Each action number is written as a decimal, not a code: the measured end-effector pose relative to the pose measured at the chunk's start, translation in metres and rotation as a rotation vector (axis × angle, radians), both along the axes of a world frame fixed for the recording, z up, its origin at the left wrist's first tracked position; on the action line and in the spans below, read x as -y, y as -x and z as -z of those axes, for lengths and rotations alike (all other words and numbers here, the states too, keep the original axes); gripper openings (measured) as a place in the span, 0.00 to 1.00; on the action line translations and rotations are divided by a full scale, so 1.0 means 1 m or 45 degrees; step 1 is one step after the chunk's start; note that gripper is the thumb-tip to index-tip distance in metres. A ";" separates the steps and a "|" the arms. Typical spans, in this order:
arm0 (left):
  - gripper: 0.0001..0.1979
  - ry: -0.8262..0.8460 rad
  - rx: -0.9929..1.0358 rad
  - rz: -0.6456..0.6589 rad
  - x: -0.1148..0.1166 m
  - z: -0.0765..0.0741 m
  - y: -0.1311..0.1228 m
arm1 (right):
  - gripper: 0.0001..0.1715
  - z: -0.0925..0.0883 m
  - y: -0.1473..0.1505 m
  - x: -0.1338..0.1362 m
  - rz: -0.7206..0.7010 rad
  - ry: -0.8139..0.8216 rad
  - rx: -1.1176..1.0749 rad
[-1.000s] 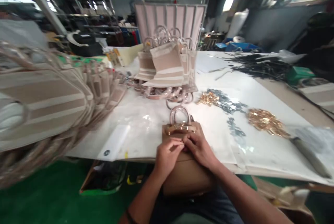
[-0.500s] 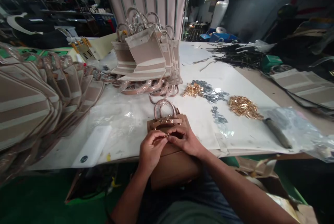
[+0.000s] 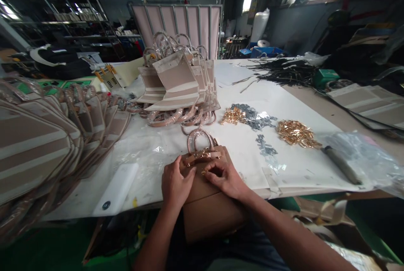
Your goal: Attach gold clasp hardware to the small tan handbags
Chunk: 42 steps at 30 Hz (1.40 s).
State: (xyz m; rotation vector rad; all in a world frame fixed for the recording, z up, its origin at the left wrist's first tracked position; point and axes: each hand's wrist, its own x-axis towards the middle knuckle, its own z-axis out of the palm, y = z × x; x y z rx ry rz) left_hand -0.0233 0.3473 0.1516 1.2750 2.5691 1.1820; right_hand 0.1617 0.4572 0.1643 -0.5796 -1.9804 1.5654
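A brown handbag [image 3: 205, 203] leans against the table's near edge, partly over my lap. Its twin handles [image 3: 199, 136] are wrapped in clear plastic, and a strap with gold-coloured fittings [image 3: 203, 156] crosses its upper part. My left hand [image 3: 176, 184] is at the bag's left edge, thumb across the front panel and fingers around the side; some fingertips are hidden. Over the front, thumb and forefinger of my right hand [image 3: 225, 178] pinch a small gold-coloured metal fitting [image 3: 203, 171], too small to make out in detail.
Piles of gold pieces [image 3: 296, 133] and silver pieces [image 3: 257, 117] lie to the right. Beige bag parts with wrapped handles [image 3: 176, 79] stand ahead; more [image 3: 34, 144] crowd the left. A white case [image 3: 116, 189], a dark cylinder [image 3: 342, 163] and plastic bags [image 3: 369, 157] lie near the front edge.
My hands were together at the gold fitting. Now my left hand has moved left to the bag's edge, while my right still pinches the fitting. The view has tilted up slightly.
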 end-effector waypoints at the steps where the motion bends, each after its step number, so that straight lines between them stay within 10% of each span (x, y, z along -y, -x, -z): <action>1: 0.35 0.027 0.035 -0.027 -0.004 -0.002 0.000 | 0.11 -0.001 0.000 0.001 0.000 -0.021 -0.013; 7: 0.53 -0.220 0.552 -0.131 -0.024 -0.008 -0.004 | 0.05 -0.007 0.000 0.002 -0.004 -0.235 -0.101; 15: 0.29 -0.486 1.393 0.258 -0.020 -0.028 0.000 | 0.13 -0.021 -0.002 -0.001 0.222 -0.326 -0.187; 28: 0.24 -0.636 1.813 0.343 -0.019 -0.016 0.004 | 0.14 -0.045 0.004 -0.052 -0.016 -1.141 0.351; 42: 0.24 -0.571 2.061 0.458 -0.016 -0.011 0.010 | 0.14 -0.053 0.023 -0.048 -0.149 -1.118 0.267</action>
